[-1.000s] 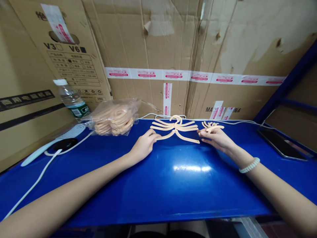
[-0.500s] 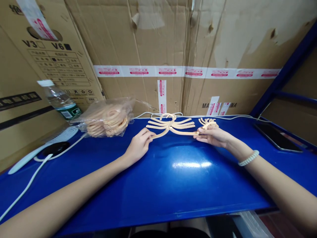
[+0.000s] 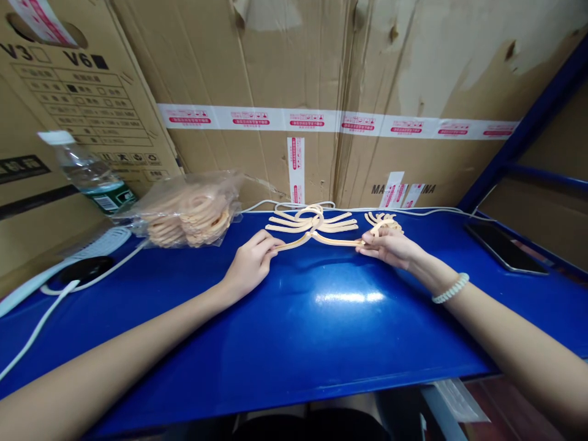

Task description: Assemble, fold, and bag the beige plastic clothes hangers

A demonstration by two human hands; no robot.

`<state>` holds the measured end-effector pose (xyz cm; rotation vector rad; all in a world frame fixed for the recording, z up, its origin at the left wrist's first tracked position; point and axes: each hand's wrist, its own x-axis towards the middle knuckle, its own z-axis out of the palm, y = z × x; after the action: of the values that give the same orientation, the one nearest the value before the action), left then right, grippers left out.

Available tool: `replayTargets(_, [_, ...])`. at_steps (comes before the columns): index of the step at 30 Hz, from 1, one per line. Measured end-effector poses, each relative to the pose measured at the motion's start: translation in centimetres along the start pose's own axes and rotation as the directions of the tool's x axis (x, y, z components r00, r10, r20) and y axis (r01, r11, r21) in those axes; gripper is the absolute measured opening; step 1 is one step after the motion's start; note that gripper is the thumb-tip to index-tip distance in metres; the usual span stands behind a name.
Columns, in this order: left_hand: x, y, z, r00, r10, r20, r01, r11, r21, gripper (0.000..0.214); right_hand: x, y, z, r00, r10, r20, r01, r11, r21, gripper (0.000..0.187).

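Note:
A beige, clothes-hanger-shaped piece [image 3: 337,242] stretches between my hands, with two curved arms meeting at a middle joint and a round hook-like loop above. The fingers of my left hand [image 3: 250,260] pinch the end of its left arm. My right hand [image 3: 388,246] grips the end of the right arm, fingers closed. A short curved beige strip [image 3: 382,225] shows at the right fingers; whether it is held I cannot tell. Just behind, several similar beige arms [image 3: 287,222] lie fanned out on the blue table [image 3: 275,343]. More beige strips [image 3: 373,217] lie behind my right hand.
A clear plastic bag [image 3: 193,208] of stacked beige curved pieces lies at the left. Near it are a water bottle [image 3: 92,174], a black round base [image 3: 87,271] and a white cable [image 3: 41,335]. A dark phone [image 3: 505,246] lies right. Cardboard [image 3: 257,67] stands behind.
The camera view has shifted slightly, so the bag, bottle and phone sit further left and a little higher. Both hands keep their hold on the beige hanger-shaped piece.

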<state>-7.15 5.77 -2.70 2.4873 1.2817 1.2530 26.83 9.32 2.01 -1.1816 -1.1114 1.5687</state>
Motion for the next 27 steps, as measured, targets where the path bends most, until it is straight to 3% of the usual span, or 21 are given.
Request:
replayTargets(8, [0.0,0.0,-0.1,1.0,0.015,-0.007,-0.015,0.999,0.033,0.025,0.3,0.7,0.4,0.977,-0.191,-0.091,0.187,0.981,-0.048,0.025])
replayTargets(16, [0.0,0.5,-0.1,1.0,0.02,-0.015,-0.02,0.999,0.031,0.027,-0.2,0.6,1.1,0.959,-0.261,-0.111,0.256,0.965,-0.054,0.027])
replayTargets(27, [0.7,0.0,-1.3,0.985,0.167,0.029,-0.169,0.979,0.114,0.025,-0.7,0.1,1.3,0.922,-0.383,-0.066,0.381,0.924,-0.039,0.029])
